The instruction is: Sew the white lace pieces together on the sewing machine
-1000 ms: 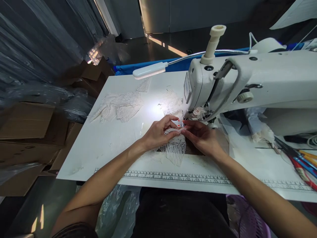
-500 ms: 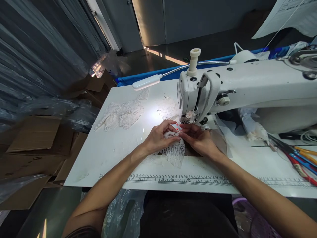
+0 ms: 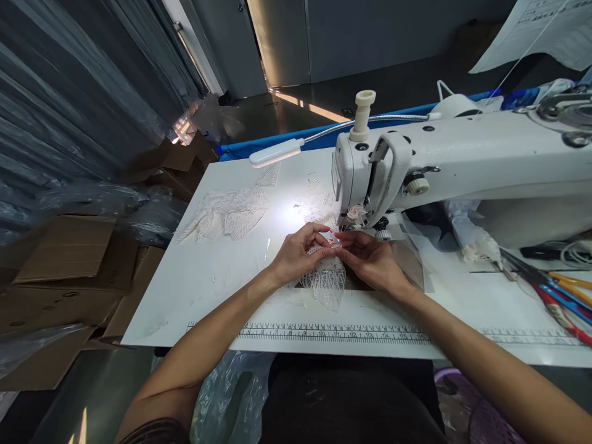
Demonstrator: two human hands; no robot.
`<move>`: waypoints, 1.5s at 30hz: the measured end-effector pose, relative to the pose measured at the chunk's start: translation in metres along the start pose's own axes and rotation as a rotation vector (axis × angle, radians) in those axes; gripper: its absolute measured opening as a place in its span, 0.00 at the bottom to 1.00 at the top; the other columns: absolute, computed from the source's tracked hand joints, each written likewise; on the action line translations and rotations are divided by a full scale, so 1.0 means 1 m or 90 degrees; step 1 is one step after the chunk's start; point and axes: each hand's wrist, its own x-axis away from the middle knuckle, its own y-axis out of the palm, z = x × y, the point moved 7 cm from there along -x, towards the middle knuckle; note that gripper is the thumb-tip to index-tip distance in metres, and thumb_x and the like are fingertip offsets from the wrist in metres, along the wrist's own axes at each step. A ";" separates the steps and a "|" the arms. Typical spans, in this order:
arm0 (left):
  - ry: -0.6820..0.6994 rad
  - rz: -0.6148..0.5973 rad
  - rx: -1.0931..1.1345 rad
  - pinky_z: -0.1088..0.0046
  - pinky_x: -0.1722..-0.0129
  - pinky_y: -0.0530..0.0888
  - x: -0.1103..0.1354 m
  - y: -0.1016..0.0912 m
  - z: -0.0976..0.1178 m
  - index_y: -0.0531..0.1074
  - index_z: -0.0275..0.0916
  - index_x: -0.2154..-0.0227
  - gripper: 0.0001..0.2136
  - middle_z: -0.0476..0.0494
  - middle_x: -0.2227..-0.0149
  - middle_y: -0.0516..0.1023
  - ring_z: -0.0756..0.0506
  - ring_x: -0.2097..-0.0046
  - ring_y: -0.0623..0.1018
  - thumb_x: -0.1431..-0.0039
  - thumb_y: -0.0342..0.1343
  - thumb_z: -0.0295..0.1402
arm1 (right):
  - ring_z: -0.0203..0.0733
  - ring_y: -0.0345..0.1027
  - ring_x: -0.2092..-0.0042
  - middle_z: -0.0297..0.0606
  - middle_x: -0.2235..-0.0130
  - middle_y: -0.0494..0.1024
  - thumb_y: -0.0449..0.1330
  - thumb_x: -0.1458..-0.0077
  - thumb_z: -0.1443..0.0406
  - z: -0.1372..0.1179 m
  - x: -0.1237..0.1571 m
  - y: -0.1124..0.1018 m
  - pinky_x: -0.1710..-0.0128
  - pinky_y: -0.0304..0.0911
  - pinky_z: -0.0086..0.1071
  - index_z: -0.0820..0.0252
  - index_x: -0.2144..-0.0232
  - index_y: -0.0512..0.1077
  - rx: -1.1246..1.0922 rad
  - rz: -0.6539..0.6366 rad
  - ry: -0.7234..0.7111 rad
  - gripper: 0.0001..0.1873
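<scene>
Lace piece (image 3: 326, 282), top edge pinched between fingers (image 3: 318, 250) of left hand (image 3: 296, 258) and right hand (image 3: 372, 262)

We are reading the lace piece (image 3: 327, 285) and the lace pile (image 3: 226, 213) as white, in an open net pattern; the sewing machine (image 3: 462, 160) and table (image 3: 208, 271) are showing white, with a black ruler scale (image 3: 324, 335) running along the table edge; the cardboard boxes (image 3: 65, 250) are showing brown; the tool handles (image 3: 559, 296) are showing red, blue and yellow.
</scene>
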 end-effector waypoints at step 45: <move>0.313 -0.277 -0.668 0.58 0.53 0.65 0.008 0.020 0.004 0.63 0.31 0.45 0.19 0.32 0.44 0.69 0.38 0.52 0.72 0.32 0.45 0.37 | 0.52 0.65 0.50 0.45 0.53 0.73 0.54 0.43 0.70 -0.018 0.043 0.003 0.51 0.64 0.51 0.53 0.51 0.75 0.545 -0.279 -0.362 0.19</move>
